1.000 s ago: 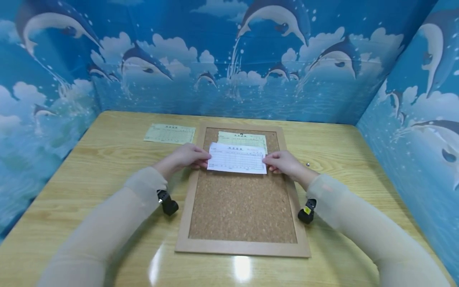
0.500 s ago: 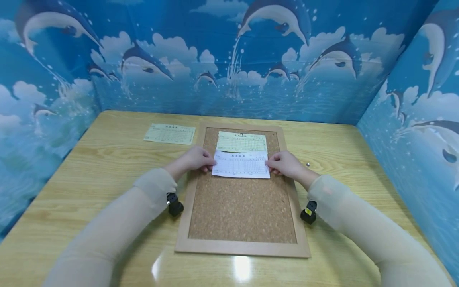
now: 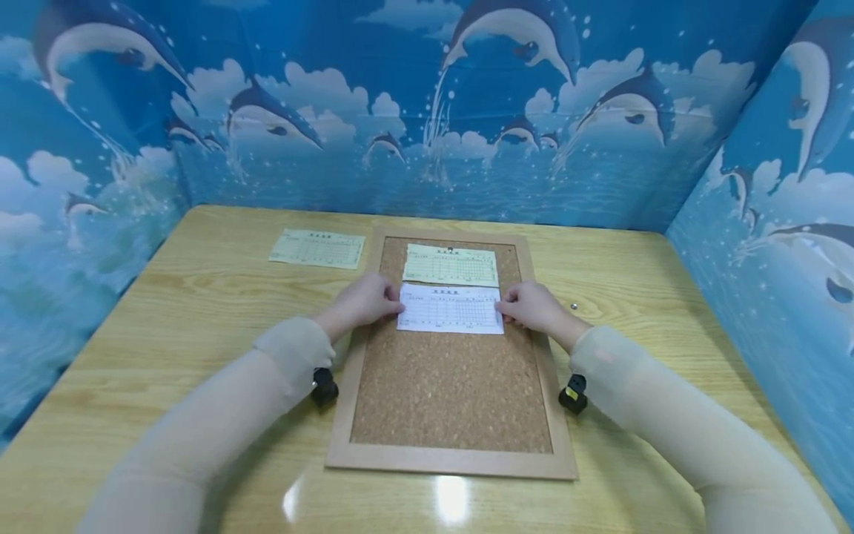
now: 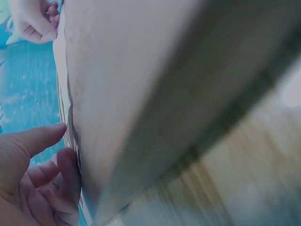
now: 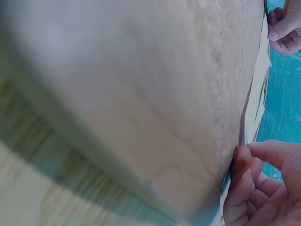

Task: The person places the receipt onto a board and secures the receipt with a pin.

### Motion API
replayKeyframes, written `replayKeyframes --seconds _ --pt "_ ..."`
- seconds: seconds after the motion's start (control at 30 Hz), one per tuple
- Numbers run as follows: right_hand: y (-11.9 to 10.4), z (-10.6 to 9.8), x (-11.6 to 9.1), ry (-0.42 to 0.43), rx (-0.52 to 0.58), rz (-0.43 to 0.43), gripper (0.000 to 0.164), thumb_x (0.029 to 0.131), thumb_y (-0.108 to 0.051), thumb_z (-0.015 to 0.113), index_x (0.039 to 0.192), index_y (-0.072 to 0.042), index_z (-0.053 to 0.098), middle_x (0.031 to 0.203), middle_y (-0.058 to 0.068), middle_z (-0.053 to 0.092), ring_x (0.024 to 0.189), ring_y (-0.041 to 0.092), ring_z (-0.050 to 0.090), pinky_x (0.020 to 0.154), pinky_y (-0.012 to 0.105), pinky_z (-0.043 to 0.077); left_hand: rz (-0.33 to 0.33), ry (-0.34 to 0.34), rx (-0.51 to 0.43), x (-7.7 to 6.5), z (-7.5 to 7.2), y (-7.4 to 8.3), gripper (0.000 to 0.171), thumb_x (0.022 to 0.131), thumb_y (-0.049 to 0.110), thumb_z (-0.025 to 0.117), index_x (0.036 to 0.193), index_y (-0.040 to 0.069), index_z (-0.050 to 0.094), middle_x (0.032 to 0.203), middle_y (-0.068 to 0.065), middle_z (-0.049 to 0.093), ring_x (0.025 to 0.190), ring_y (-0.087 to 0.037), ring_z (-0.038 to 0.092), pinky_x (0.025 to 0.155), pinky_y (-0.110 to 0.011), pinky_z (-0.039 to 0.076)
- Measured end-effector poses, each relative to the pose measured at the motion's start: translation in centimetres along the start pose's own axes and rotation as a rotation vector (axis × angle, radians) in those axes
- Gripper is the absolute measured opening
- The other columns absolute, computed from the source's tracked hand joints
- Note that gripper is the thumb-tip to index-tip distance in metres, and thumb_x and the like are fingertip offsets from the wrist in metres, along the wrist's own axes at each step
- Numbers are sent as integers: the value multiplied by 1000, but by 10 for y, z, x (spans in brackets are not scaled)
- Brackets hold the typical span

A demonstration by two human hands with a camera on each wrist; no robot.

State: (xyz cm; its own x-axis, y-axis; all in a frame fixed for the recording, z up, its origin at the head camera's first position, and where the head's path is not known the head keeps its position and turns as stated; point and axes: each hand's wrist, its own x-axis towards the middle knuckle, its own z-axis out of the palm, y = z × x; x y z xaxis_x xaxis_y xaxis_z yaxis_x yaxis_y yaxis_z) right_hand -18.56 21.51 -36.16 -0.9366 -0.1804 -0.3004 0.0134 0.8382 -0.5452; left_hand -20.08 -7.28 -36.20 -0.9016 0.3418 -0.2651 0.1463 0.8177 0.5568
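Note:
A white printed form (image 3: 451, 310) lies low over the cork board (image 3: 451, 393), just below a green printed form (image 3: 451, 265) that a pin (image 3: 450, 250) marks at its top edge. My left hand (image 3: 365, 300) pinches the white form's left edge between thumb and curled fingers. At the opposite edge, my right hand (image 3: 530, 305) pinches it the same way. In the right wrist view, the thumb (image 5: 270, 149) and index finger meet at the paper's thin edge. The left wrist view has the thumb (image 4: 44, 136) close against that edge, its fingers partly hidden.
Another green form (image 3: 316, 248) lies on the wooden table (image 3: 220, 297) left of the board. A small shiny pin (image 3: 574, 306) rests on the table beyond the right wrist. The board has a raised wooden frame (image 3: 450, 460). A dolphin-print curtain (image 3: 400, 111) closes off the back and sides.
Both hands have drawn the white form down and slightly right, off the pinned green form, which now shows in full. The left hand has moved right and a little down.

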Motion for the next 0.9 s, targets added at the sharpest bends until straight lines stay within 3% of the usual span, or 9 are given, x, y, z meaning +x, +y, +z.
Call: replayKeyframes --seconds 0.1,0.2,0.3,0.4,0.47,0.6,0.9 --pt "-1 -1 -3 24 -72 -37 26 93 -21 58 73 -5 62 62 3 56 54 14 47 50 27 39 82 60 172 -6 3 3 24 87 29 66 96 7 63 88 -5 61 77 -18 57 68 -33 48" --pt "-3 -1 -9 77 -194 -132 21 92 -22 59 93 -2 65 78 7 61 68 19 56 61 33 46 212 78 356 -15 6 3 48 88 38 64 122 6 55 115 -12 57 103 -25 54 88 -40 45" --pt "-5 -1 -17 110 -344 -265 36 92 -25 60 119 -1 59 109 15 60 98 29 58 84 43 47 351 33 513 -24 9 1 66 89 48 58 141 11 41 141 -19 38 127 -33 37 102 -48 33" --pt "-6 1 -23 81 -458 -388 53 91 -29 61 135 -3 48 133 20 47 121 35 45 97 48 38 434 -48 618 -32 10 -2 70 90 57 47 147 21 30 153 -19 15 138 -36 15 107 -54 21" --pt "-6 4 -25 52 -514 -450 58 91 -31 61 138 -3 44 139 21 41 126 37 40 100 49 36 437 -103 657 -35 11 -3 70 90 62 40 149 27 24 155 -16 4 140 -35 4 107 -57 18" --pt "-5 10 -28 13 -589 -497 57 93 -34 57 140 -3 42 143 21 37 128 36 38 101 47 34 414 -166 652 -38 12 -6 73 89 67 34 150 31 17 155 -15 -3 141 -32 -4 107 -57 15" --pt "-4 9 -29 -37 -606 -464 55 95 -34 54 140 -4 41 145 20 33 131 35 35 103 46 33 394 -215 604 -37 13 -7 74 89 68 33 150 30 15 154 -16 -2 141 -31 2 108 -55 12"
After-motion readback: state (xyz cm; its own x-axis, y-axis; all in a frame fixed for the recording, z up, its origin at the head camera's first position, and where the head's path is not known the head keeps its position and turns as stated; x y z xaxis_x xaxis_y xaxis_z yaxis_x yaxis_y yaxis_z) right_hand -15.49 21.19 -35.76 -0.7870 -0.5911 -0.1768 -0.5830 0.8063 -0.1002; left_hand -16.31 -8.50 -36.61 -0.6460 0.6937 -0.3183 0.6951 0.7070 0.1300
